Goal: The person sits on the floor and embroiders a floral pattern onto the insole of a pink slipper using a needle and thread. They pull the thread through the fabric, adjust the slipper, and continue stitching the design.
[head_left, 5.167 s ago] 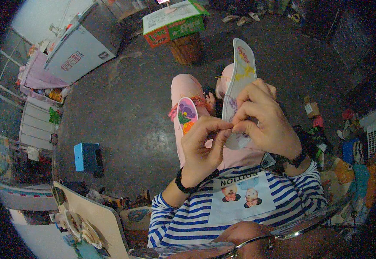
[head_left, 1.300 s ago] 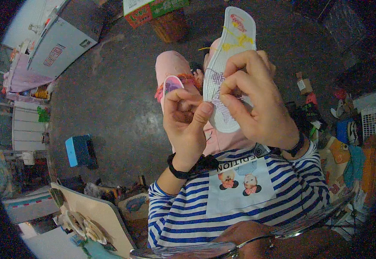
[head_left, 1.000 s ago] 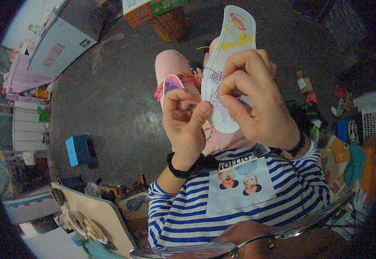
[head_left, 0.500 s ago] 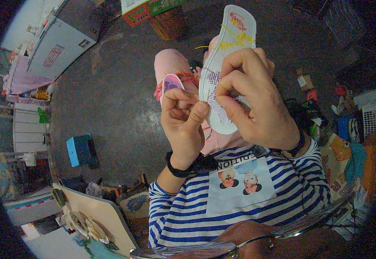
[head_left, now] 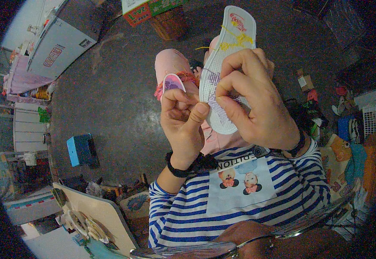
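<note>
A white mesh insole (head_left: 229,43) with red, yellow and purple stitching stands slanted over my lap. My left hand (head_left: 181,118) pinches its left edge between thumb and curled fingers. My right hand (head_left: 257,99) lies over its right side, thumb and index finger pinched at the purple stitches; what they grip is too small to make out, and the fingers hide part of the mesh. Behind my left hand, a pink-and-purple insole (head_left: 172,83) rests on my pink-clad leg (head_left: 168,62), beside reddish-orange threads (head_left: 187,78).
A blue stool (head_left: 78,150) stands on the floor at left. A board (head_left: 95,207) with items on it is at lower left, a white fridge (head_left: 63,47) at upper left. A box on a round wooden stand (head_left: 168,23) is ahead; assorted clutter (head_left: 347,129) lies at right.
Since about five seconds ago the stitched insole and both hands have risen in the view, as has the room. Over the last second the insole and hands have shifted only slightly left.
</note>
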Action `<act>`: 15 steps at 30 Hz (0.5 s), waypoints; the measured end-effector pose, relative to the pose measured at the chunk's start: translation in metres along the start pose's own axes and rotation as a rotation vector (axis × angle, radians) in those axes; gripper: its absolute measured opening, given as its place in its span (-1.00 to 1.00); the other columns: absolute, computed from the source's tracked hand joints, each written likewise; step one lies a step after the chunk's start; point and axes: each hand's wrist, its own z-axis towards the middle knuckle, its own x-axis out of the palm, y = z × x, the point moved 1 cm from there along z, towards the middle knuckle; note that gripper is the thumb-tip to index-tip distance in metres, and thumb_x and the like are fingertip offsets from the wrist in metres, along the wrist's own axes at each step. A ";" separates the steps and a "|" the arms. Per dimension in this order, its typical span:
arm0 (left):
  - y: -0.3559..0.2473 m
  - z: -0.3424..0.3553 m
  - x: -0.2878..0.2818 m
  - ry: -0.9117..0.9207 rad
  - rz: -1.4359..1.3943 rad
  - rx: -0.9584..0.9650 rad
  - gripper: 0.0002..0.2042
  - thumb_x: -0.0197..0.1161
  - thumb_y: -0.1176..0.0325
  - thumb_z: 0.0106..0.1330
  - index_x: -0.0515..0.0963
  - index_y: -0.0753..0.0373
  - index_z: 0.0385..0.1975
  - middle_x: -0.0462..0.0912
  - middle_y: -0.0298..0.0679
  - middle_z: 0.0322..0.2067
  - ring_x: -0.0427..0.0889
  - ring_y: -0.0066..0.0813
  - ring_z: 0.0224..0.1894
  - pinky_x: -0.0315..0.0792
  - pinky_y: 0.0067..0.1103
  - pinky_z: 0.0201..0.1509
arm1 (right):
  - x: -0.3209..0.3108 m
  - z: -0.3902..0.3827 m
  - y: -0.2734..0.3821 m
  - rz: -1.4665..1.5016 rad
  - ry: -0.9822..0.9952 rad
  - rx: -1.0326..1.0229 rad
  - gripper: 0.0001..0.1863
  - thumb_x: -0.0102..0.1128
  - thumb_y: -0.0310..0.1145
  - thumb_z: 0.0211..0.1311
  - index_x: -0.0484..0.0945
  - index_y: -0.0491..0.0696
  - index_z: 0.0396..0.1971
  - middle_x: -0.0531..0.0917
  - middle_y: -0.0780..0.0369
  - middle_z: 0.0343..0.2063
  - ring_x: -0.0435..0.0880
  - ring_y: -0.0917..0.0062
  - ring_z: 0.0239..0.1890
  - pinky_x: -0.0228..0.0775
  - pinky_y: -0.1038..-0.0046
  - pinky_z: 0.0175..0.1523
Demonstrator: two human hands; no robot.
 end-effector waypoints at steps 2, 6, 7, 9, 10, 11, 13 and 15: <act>0.000 0.001 -0.001 -0.002 0.000 0.020 -0.69 0.32 0.62 0.18 0.30 0.24 -0.24 0.41 -0.39 -0.42 0.48 -0.67 -0.37 0.39 -0.76 -0.25 | 0.000 0.000 0.000 0.012 0.001 0.003 -0.86 0.23 -0.51 -0.07 0.47 -0.06 -0.47 0.43 0.20 -0.27 0.37 0.32 -0.16 0.09 0.32 -0.02; -0.002 0.000 -0.002 0.004 0.019 0.014 -0.69 0.32 0.63 0.17 0.29 0.24 -0.24 0.43 -0.37 -0.41 0.49 -0.66 -0.36 0.39 -0.76 -0.25 | 0.000 0.000 0.002 0.003 -0.005 -0.005 -0.87 0.23 -0.50 -0.06 0.47 -0.06 -0.47 0.43 0.20 -0.27 0.37 0.32 -0.16 0.10 0.32 -0.01; -0.003 -0.001 -0.002 0.006 0.025 0.013 -0.69 0.31 0.63 0.17 0.29 0.24 -0.24 0.43 -0.37 -0.41 0.49 -0.65 -0.36 0.39 -0.76 -0.25 | 0.000 0.000 0.002 0.017 -0.003 0.001 -0.87 0.24 -0.50 -0.06 0.47 -0.06 -0.47 0.43 0.20 -0.27 0.37 0.32 -0.16 0.10 0.32 -0.01; -0.004 -0.002 -0.001 0.008 0.033 0.011 -0.69 0.31 0.64 0.18 0.29 0.24 -0.24 0.44 -0.36 -0.41 0.49 -0.65 -0.36 0.40 -0.76 -0.25 | 0.000 0.000 0.003 0.001 0.001 0.000 -0.87 0.24 -0.50 -0.05 0.47 -0.06 -0.47 0.43 0.20 -0.27 0.37 0.32 -0.16 0.10 0.31 0.00; -0.005 -0.002 -0.001 0.006 0.036 0.010 -0.69 0.31 0.64 0.18 0.29 0.24 -0.24 0.44 -0.36 -0.41 0.50 -0.65 -0.36 0.40 -0.75 -0.25 | 0.000 0.000 0.004 0.015 0.004 0.003 -0.86 0.24 -0.50 -0.06 0.47 -0.06 -0.47 0.43 0.20 -0.27 0.37 0.32 -0.15 0.10 0.32 0.00; -0.006 -0.002 -0.001 -0.008 0.043 0.005 -0.69 0.31 0.64 0.18 0.29 0.24 -0.24 0.45 -0.35 -0.40 0.50 -0.64 -0.36 0.40 -0.75 -0.25 | 0.000 0.001 0.004 0.015 0.006 0.001 -0.86 0.24 -0.50 -0.06 0.47 -0.06 -0.47 0.43 0.20 -0.27 0.37 0.32 -0.15 0.10 0.32 0.00; -0.006 -0.002 -0.001 0.008 0.030 0.022 -0.69 0.30 0.64 0.18 0.30 0.24 -0.24 0.47 -0.34 -0.40 0.50 -0.64 -0.36 0.40 -0.75 -0.25 | 0.000 0.000 0.005 0.017 0.007 0.002 -0.86 0.25 -0.51 -0.06 0.48 -0.06 -0.46 0.43 0.20 -0.26 0.37 0.33 -0.15 0.10 0.32 0.00; -0.007 -0.003 -0.002 0.008 0.023 0.024 -0.69 0.30 0.64 0.18 0.30 0.24 -0.24 0.48 -0.33 -0.40 0.50 -0.64 -0.37 0.40 -0.74 -0.25 | 0.000 0.000 0.007 0.005 0.003 0.000 -0.86 0.25 -0.51 -0.06 0.48 -0.06 -0.46 0.43 0.20 -0.26 0.37 0.33 -0.15 0.10 0.32 0.00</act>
